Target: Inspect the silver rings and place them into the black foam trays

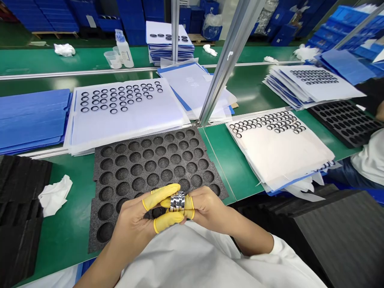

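Note:
Yellow finger cots cover fingers on both of my hands. Between them is a short stack of shiny metal rings, held above the near edge of a black foam tray with rows of round pockets. My left hand closes on the stack from the left, fingers above and thumb below. From the right, my right hand grips the same stack with its fingertips. The tray's visible pockets look unfilled; some are hidden behind my hands.
White sheets with rows of dark rings lie behind the tray; another ringed pile is at right. A metal post rises between them. Crumpled tissue and black foam stacks are left. Another person's sleeve shows far right.

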### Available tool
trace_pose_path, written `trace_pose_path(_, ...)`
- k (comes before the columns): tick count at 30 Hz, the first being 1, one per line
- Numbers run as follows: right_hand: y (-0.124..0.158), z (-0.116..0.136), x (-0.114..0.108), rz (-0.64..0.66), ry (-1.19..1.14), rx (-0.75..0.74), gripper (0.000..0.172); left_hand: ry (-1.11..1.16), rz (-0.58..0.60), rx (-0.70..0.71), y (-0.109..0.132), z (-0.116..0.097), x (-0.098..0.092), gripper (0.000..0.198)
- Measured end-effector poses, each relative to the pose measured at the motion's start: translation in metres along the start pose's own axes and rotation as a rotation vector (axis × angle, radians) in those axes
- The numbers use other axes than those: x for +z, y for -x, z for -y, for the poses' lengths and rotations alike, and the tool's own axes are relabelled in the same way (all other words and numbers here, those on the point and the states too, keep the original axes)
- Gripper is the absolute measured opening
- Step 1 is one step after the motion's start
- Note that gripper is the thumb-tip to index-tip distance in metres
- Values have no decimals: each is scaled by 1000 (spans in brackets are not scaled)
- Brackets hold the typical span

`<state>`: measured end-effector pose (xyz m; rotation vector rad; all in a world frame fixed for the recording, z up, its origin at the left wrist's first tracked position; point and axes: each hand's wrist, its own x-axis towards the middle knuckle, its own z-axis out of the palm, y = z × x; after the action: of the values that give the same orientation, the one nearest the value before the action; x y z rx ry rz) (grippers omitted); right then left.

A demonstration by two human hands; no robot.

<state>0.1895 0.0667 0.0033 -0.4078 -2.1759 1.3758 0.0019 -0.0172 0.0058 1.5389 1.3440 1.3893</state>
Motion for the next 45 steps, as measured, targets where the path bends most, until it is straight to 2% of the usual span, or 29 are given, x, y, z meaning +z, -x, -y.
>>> trace_pose_path(5,1,-1,2,25,-34,72,45,-15,-10,-36,2,-1,2,47)
trace_pose_path(11,-1,4,1,113,-155,229,43,121,-81,-318,4,-3,8,40)
trace_pose_path(13,-3,6,0,145,-236,293,47,147,-90,-347,4,-3,9,39)
trace_pose_path(17,-4,10,-3,243,-474,395,61,113,-48,-295,4,1,6,35)
trace_pose_path(20,-4,11,-5,293,-570,393,62,58,-12,-200,3,1,3,36)
trace_pose_path(25,-2,11,-3,256,-792,507,63,2,-29,-1,2,1,2,42)
trace_pose_path(31,-3,16,0,181,-885,556,55,45,-34,-39,9,7,5,53)
trace_pose_path(37,-5,21,0,196,-933,547,52,105,-48,-56,9,4,7,50)
trace_pose_path(45,-3,25,-2,211,-860,543,50,133,-64,-66,11,4,8,51)
